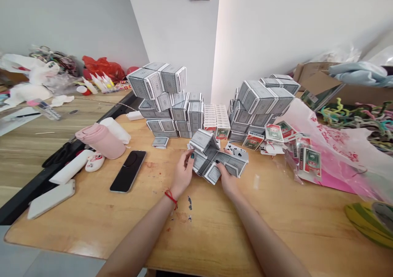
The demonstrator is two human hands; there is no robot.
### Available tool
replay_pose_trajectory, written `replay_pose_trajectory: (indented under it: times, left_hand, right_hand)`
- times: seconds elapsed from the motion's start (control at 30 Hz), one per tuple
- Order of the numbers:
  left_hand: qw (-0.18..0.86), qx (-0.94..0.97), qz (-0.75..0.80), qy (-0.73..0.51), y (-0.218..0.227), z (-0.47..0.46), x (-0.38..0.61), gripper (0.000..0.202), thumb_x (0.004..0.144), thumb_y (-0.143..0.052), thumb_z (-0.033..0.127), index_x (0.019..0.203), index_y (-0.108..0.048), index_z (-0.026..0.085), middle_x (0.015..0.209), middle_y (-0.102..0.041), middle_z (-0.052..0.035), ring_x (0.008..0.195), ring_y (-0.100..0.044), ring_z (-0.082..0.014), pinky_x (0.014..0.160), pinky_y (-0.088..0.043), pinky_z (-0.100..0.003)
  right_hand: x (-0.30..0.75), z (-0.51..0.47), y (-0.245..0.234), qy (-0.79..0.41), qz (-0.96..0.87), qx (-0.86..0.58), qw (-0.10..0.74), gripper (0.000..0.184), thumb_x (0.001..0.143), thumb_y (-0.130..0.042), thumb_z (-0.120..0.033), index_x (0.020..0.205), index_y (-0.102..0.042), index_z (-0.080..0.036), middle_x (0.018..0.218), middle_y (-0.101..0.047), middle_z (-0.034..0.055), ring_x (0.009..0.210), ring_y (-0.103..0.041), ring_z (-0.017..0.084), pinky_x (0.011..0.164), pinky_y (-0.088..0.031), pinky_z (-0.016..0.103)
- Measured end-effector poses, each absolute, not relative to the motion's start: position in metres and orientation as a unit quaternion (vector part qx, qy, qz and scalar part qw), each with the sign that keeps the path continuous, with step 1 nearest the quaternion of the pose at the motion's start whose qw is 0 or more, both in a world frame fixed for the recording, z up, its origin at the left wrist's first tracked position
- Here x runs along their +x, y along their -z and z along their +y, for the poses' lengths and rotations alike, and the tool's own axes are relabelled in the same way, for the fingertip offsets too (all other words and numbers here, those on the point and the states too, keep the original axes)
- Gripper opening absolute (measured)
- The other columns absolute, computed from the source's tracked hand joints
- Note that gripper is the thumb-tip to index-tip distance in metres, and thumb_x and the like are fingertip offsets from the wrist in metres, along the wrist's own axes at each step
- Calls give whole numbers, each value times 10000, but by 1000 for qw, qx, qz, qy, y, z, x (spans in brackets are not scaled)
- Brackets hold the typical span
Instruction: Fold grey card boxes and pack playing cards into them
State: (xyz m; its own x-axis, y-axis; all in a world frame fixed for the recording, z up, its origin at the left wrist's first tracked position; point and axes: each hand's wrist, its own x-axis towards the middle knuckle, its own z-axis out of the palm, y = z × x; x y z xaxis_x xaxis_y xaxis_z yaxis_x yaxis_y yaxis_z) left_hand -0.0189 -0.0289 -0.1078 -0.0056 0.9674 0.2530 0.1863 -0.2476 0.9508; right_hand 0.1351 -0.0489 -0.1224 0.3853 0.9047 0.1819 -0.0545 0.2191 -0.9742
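Note:
Between my hands is a folded playing-card structure (205, 142), made of grey-backed cards joined into box shapes with open flaps. My left hand (183, 171) grips its left side, the thumb on the near face. My right hand (226, 178) holds the lower right part, thumb pressed on a card and the other fingers mostly hidden behind. Just beyond it lie loose playing cards (236, 149), face up. Farther back stand stacked card cubes on the left (164, 105) and on the right (258, 105), with rows of card packs (216, 119) between them.
At left lie a black phone (128, 171), a pink tumbler (101, 141), a white power bank (51, 199) and a white roll (73, 166). To the right are card boxes (309, 162), a plastic bag (334, 146) and yellow tape (368, 221). A wall closes off the back.

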Motion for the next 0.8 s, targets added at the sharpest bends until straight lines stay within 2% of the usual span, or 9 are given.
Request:
replay_pose_trajectory:
  times: [0.13, 0.23, 0.33, 0.5, 0.67, 0.8]
  left_hand:
    - [317, 678, 468, -470, 104, -36, -25, 476, 799, -505, 300, 1253, -422, 183, 1301, -451, -100, 1201, -414, -211, 1004, -336, -357]
    - [243, 710, 491, -444, 103, -37, -26, 512, 768, -535, 271, 1263, -430, 193, 1326, -431, -85, 1237, -376, -216, 1051, -293, -382]
    - [213, 715, 505, -433, 104, -36, -25, 421, 798, -485, 249, 1217, -495, 217, 1290, -479, -60, 1211, -418, -190, 1052, -311, -359]
    - [199, 703, 505, -460, 107, -36, -23, 343, 820, -460, 237, 1145, -567, 235, 1223, -546, -39, 1154, -482, -177, 1027, -358, -349]
    - [191, 676, 523, -482, 111, -34, -24, 299, 810, -475, 236, 1075, -613, 223, 1119, -614, -45, 1074, -541, -180, 986, -395, -369]
    - [226, 633, 541, -505, 110, -33, -27, 271, 784, -490, 227, 1007, -642, 205, 1051, -644, -52, 1006, -573, -186, 932, -427, -362]
  right_hand:
    - [137, -50, 118, -348, -440, -516, 647, 426, 759, -496, -272, 1181, -439, -299, 1123, -574, 2, 1170, -427, 187, 1046, -243, 416]
    - [136, -52, 113, -339, -457, -508, 646, 424, 781, -492, -289, 1198, -418, -300, 1130, -562, 9, 1186, -401, 194, 1048, -228, 434]
    - [135, -54, 107, -332, -469, -502, 646, 408, 785, -509, -326, 1185, -431, -299, 1158, -537, 18, 1201, -372, 200, 1041, -235, 427]
    - [132, -56, 101, -346, -487, -479, 643, 415, 768, -550, -365, 1158, -423, -302, 1187, -503, 28, 1147, -419, 210, 996, -303, 416]
    - [128, -58, 101, -357, -504, -451, 644, 505, 745, -581, -380, 1196, -379, -282, 1125, -528, 46, 1100, -456, 222, 966, -339, 428]
    - [125, -59, 102, -372, -516, -430, 641, 496, 730, -595, -389, 1173, -388, -304, 1055, -552, 29, 1025, -504, 223, 925, -381, 422]
